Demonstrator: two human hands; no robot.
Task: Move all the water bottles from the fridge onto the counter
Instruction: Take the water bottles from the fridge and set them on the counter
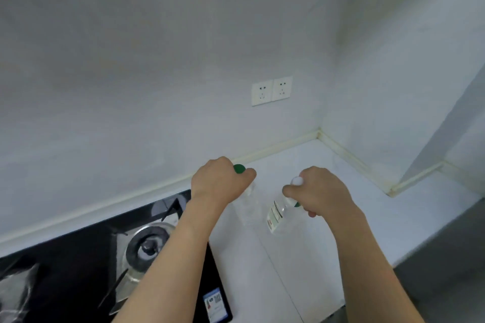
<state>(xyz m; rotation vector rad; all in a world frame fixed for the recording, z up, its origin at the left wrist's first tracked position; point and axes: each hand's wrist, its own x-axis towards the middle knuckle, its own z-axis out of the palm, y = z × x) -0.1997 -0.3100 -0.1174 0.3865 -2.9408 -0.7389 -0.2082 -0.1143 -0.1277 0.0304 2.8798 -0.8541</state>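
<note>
Countertop [301, 257], white, is meeting grey walls beside the gas hob [78, 257]. I'm gripping a green-capped bottle [248, 199] in my left hand [219, 182], a white-capped bottle [277, 215] in my right hand [319, 191], both just right of the hob over the countertop; contact unclear.

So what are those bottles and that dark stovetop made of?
Bottle in the right hand: the bottle looks like clear, glossy plastic, see-through, with a printed label. The left hand holds a green-capped bottle, equally transparent. The stovetop looks like black glass, judging by its mirror-like reflections; its burner ring seems metal.
</note>
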